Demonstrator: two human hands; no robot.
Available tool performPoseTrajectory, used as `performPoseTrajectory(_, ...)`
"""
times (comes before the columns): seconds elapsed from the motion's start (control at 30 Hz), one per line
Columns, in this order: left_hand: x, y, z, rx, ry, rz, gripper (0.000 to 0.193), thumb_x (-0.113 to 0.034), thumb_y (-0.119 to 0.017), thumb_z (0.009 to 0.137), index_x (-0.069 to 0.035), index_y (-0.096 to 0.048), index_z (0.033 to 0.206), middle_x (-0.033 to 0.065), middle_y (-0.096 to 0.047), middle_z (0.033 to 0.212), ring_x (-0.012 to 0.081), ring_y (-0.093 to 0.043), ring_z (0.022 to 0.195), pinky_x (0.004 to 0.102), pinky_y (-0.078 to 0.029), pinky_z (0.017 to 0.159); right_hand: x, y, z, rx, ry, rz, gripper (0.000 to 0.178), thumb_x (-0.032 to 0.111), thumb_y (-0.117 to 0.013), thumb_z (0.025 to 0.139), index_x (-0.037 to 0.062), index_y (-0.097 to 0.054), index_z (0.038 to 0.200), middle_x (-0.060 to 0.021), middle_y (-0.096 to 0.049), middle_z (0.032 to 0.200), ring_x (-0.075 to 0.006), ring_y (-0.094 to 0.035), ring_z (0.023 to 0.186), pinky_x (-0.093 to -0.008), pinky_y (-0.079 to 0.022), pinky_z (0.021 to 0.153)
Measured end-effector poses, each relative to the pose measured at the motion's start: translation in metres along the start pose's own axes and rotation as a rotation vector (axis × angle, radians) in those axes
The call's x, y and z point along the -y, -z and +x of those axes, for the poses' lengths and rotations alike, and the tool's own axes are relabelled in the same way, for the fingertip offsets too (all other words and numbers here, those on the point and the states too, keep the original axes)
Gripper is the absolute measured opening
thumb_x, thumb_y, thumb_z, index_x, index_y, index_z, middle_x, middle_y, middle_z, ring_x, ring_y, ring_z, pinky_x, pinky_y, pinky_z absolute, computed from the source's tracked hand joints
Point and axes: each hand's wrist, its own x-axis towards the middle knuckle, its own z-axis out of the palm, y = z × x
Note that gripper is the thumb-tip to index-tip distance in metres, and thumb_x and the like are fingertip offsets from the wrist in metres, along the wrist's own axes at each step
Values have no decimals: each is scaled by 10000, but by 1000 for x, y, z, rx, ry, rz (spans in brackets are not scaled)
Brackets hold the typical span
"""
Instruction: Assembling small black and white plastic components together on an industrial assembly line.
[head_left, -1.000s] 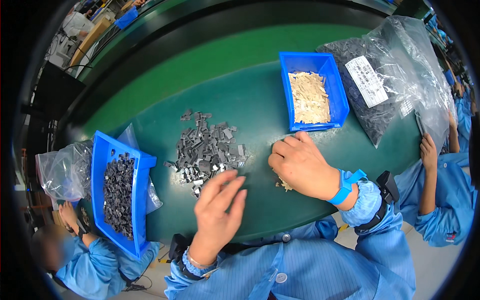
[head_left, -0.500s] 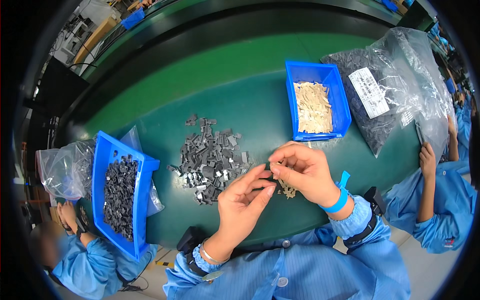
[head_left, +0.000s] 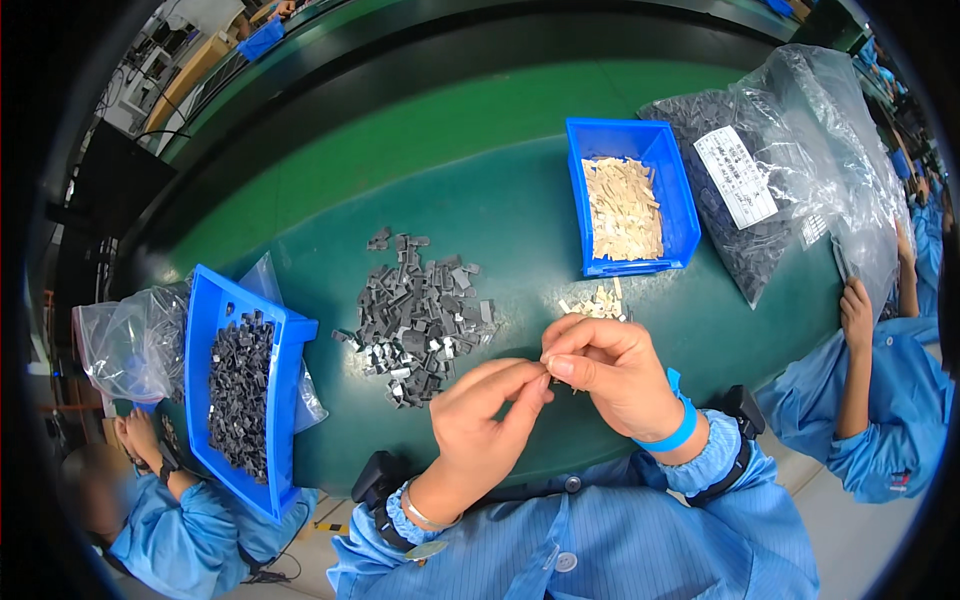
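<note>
My left hand (head_left: 482, 420) and my right hand (head_left: 618, 382) meet fingertip to fingertip over the near part of the green table. Thumb and fingers are pinched together on both. Whatever lies between them is tiny and mostly covered by the fingers, with only a dark speck showing below. Just beyond the right hand is a small scatter of pale tan strips (head_left: 600, 302). To the far left of my hands spreads a loose heap of small dark grey plastic parts (head_left: 415, 310), some with shiny faces.
On the left stands a blue bin (head_left: 285, 400) of small black parts, beside a clear bag (head_left: 130, 335). Another blue bin (head_left: 683, 225), holding tan strips, stands far right, beside a large bag of dark parts (head_left: 715, 190). Co-workers in blue sit at both sides.
Both hands have drawn slightly nearer to me. My left fingers have closed into a pinch against the right fingertips. More of the tan strips shows behind the right hand.
</note>
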Motion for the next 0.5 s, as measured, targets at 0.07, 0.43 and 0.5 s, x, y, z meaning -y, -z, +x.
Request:
performPoseTrajectory(0.07, -2, 2, -2, -1, 171, -271, 108, 31, -616, 763, 46, -613, 870, 113, -631, 788, 154, -620, 625, 229, -498, 537, 7, -1, -1, -2, 4, -54, 73, 8, -597, 801, -20, -602, 869, -51, -562, 853, -105, -558, 784, -226, -463, 693)
performPoseTrajectory(0.43, -7, 7, -2, 130, 470, -688, 114, 0, -577, 819, 48, -615, 916, 114, -627, 754, 134, -602, 602, 226, -496, 518, 10, 3, -7, 25, 121, -453, 59, 51, -615, 788, 1, -591, 809, -56, -563, 799, -109, -537, 675, -237, -428, 609)
performPoseTrajectory(0.5, -7, 6, -2, 130, 444, -673, 119, 3, -578, 817, 49, -615, 920, 118, -626, 758, 135, -604, 605, 226, -496, 516, 11, 3, -6, -5, 219, -555, 67, 42, -631, 763, 8, -597, 810, -54, -558, 789, -124, -535, 671, -251, -425, 609)
